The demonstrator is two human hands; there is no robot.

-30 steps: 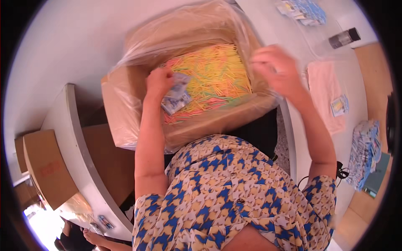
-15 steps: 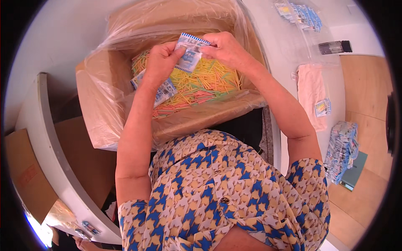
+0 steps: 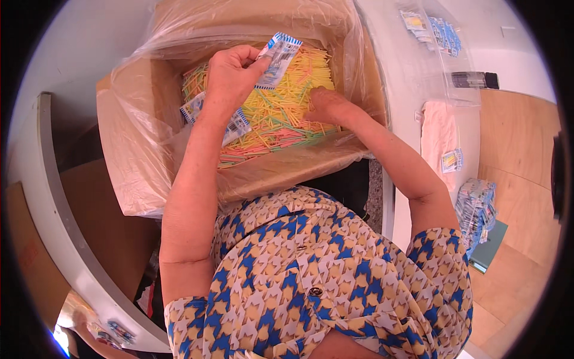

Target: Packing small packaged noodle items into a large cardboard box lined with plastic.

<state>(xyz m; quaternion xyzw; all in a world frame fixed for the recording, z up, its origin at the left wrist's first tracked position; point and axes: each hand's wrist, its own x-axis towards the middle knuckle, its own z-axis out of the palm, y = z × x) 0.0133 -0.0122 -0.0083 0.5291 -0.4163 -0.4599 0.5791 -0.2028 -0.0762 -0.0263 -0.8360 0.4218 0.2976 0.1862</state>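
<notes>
A large cardboard box [image 3: 128,161] lined with clear plastic holds a heap of thin pastel sticks [image 3: 269,122], mostly yellow with some pink and green. Above the heap, my left hand [image 3: 232,78] is closed on a small clear packet [image 3: 279,63] with blue striped ends, pinched along its left side. My right hand [image 3: 329,109] is down among the sticks at the right of the heap. Its fingers are curled, and their tips and anything between them are hidden. More packets [image 3: 236,127] of the same kind lie on the sticks, partly behind my left wrist.
To the right, a clear plastic bin [image 3: 439,66] contains several packets, near a dark-capped container [image 3: 475,80]. A pink cloth [image 3: 438,134] has one packet [image 3: 452,160] on it. Bundled packets [image 3: 476,212] stand by a green folder [image 3: 491,246]. Another person's arm [image 3: 98,344] shows at lower left.
My right hand has let go of the packet and moved down and right into the sticks. My left hand keeps the packet, now raised slightly and tilted.
</notes>
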